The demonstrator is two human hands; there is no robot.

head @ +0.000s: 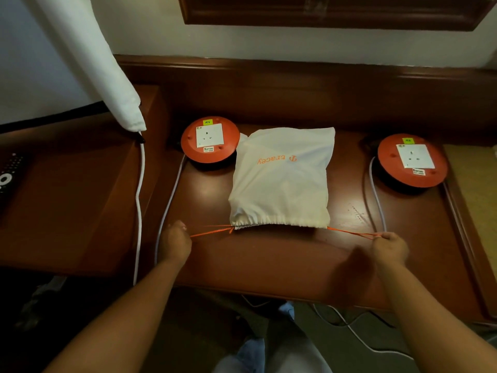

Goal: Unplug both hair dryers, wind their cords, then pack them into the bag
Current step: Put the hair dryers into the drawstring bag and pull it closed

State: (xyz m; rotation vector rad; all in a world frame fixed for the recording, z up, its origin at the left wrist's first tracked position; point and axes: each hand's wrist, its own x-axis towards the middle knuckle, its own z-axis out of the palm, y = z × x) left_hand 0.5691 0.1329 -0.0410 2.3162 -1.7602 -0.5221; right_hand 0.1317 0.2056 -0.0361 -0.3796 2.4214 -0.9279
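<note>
Dark reddish wooden table (269, 262) across mid-frame, glossy. White drawstring bag (281, 181) flat at centre; one round orange socket reel (210, 140) touching its upper-left corner, another orange socket reel (412, 160) well apart at right. Pale cables (168, 205) trailing toward the near edge.

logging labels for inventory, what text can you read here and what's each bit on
"tracey", orange and upside down, on the white bag
"5 METERS" on the left reel sticker
Yellow tags on the left reel and right reel: handwritten, unclear
Right reel sticker: too blurred

Head view, looking down, close over desk (269, 265)
</note>
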